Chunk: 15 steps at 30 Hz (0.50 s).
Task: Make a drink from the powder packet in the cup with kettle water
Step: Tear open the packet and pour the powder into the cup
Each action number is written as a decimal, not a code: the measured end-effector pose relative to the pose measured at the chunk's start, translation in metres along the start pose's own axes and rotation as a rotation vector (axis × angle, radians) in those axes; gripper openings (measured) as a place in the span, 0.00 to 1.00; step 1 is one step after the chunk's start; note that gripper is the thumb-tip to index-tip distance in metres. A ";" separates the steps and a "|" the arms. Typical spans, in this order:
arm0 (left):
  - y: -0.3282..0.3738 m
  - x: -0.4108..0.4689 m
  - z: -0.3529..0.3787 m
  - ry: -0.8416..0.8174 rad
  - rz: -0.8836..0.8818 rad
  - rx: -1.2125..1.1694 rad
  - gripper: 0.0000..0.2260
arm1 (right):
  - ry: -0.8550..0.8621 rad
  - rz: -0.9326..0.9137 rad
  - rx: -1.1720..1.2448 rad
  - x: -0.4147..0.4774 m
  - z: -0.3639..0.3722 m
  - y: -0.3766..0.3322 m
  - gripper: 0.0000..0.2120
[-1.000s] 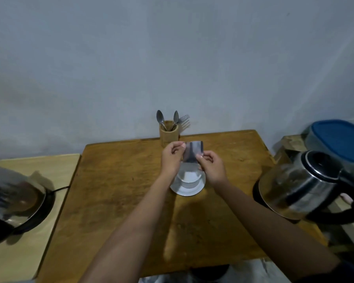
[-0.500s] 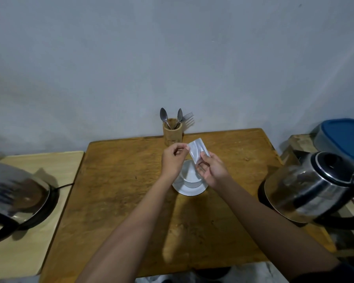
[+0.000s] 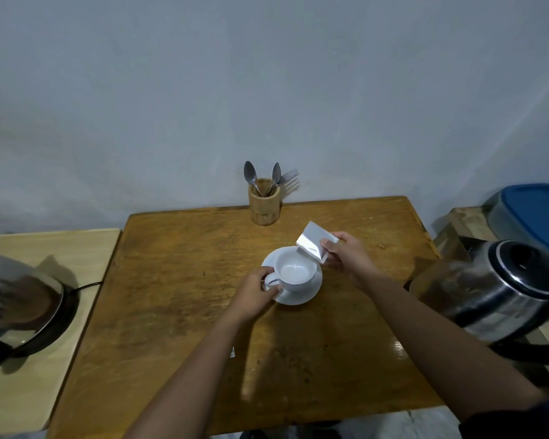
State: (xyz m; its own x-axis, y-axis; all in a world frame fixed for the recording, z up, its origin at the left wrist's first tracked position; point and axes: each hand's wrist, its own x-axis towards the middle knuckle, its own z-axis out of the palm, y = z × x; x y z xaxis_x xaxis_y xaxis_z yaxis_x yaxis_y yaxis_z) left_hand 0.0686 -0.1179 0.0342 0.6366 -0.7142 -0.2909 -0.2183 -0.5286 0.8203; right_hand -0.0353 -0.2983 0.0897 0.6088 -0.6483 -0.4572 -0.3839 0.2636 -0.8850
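— While the right hand (image 3: 346, 256) pinches the powder packet (image 3: 314, 245) between thumb and fingers, where does the packet sit?

— Tilted, low corner down, just over the far rim of the cup (image 3: 295, 272), to the left of that hand. Its silvery face catches the light. Whether powder is falling I cannot tell.

— And the left hand (image 3: 255, 294)?

— Closed on the cup's handle, thumb and fingers around the loop, at the cup's near left side. The cup stands on a white saucer (image 3: 301, 297), and the saucer rests on the wooden counter (image 3: 178, 280).

— Is anything in the cup?

— Its inside looks pale and bright; I cannot make out contents.

— Where is the kettle?

— A steel kettle (image 3: 492, 293) with a black lid and handle stands to the right of the right hand, well apart from it, at the counter's right edge. Beyond it sits a container with a blue lid (image 3: 539, 213).

— Anything past the hands?

— A wooden holder (image 3: 264, 205) against the wall, with two spoons (image 3: 250, 175) and a fork (image 3: 288, 175) standing in it. Far to the left of the left hand, on a paler side counter (image 3: 45, 359), a blurred metal vessel (image 3: 16, 299) sits on a black base.
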 end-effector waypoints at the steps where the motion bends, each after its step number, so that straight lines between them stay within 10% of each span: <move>1: 0.000 0.001 0.002 0.012 0.005 0.034 0.16 | 0.009 -0.009 -0.092 0.001 -0.002 0.003 0.09; 15: 0.005 0.018 -0.010 -0.018 0.064 0.221 0.13 | -0.086 -0.262 -0.844 0.017 0.006 -0.008 0.04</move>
State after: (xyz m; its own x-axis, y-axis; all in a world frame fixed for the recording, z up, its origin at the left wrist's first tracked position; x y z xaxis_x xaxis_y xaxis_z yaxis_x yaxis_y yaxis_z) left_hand 0.0861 -0.1286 0.0383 0.6033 -0.7567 -0.2517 -0.4161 -0.5680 0.7102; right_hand -0.0177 -0.3078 0.0883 0.7856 -0.5495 -0.2842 -0.5884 -0.5218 -0.6176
